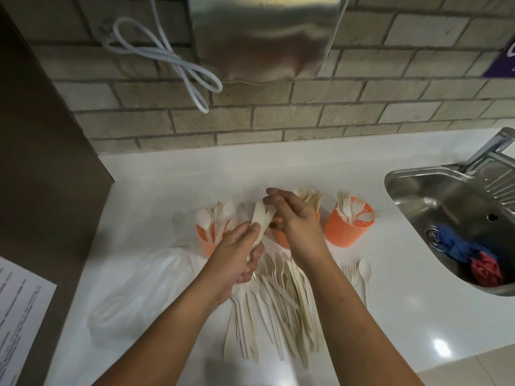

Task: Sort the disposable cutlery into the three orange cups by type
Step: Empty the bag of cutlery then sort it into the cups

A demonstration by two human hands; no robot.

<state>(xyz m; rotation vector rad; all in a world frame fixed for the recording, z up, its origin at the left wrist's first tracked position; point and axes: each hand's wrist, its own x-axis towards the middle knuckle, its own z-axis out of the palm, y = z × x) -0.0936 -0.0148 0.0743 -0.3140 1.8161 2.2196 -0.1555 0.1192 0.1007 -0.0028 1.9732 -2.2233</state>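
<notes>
White counter (404,316) holds a pile of pale disposable cutlery (281,307) at lower centre, three orange perforated cups (345,232) above it. Left hand (237,260) grips a few pale knives (260,218), which right hand (299,227) seemingly pinches.

No text can be read with certainty. At about 8 o'clock, a white paper sheet (19,310) at the left edge carries several lines of dark print, too blurred to make out. At about 2 o'clock, a purple sign (501,61) on the brick wall shows part of one white letter, cut off by the edge.
</notes>
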